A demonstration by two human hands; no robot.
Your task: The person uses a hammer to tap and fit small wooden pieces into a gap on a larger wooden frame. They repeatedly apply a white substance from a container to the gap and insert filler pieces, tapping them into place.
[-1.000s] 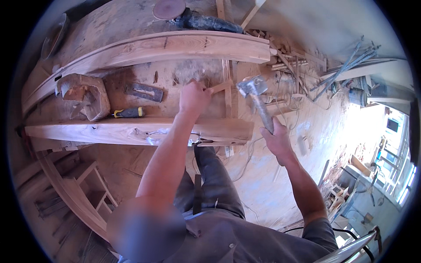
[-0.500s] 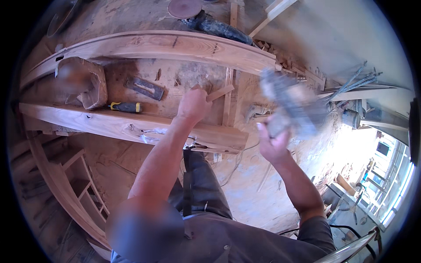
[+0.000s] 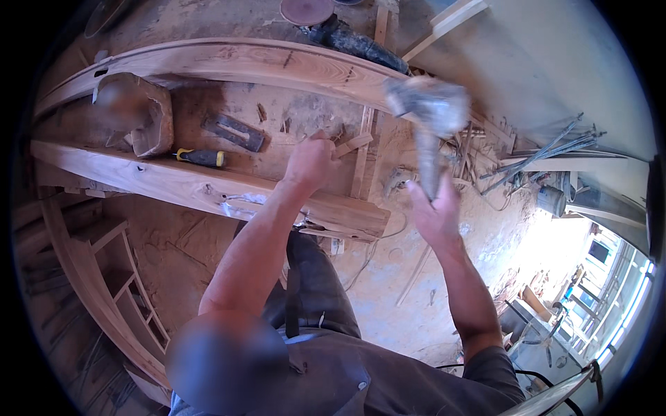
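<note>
My left hand (image 3: 312, 163) is closed at the far edge of the near wooden beam (image 3: 159, 182). A short, thin wooden strip (image 3: 354, 144) juts out from its right side, apparently gripped in the fist. To the right, my right hand (image 3: 438, 213) is closed around the handle of an axe (image 3: 429, 107). The axe is raised, with its broad metal head smeared by motion. On the surface left of my left hand lie a slotted dark metal piece (image 3: 234, 133) and a yellow-and-black screwdriver (image 3: 201, 158).
A curved wooden beam (image 3: 229, 62) runs along the far side, with an angle grinder (image 3: 354, 48) beyond it. A hollow block-like container (image 3: 161, 125) stands at the left. Metal rods (image 3: 555, 149) and wood scraps (image 3: 475, 142) lie at the right.
The axe has swung up and left, its head now above my right hand instead of to its right. My left hand stays by the strip. The view has shifted slightly.
</note>
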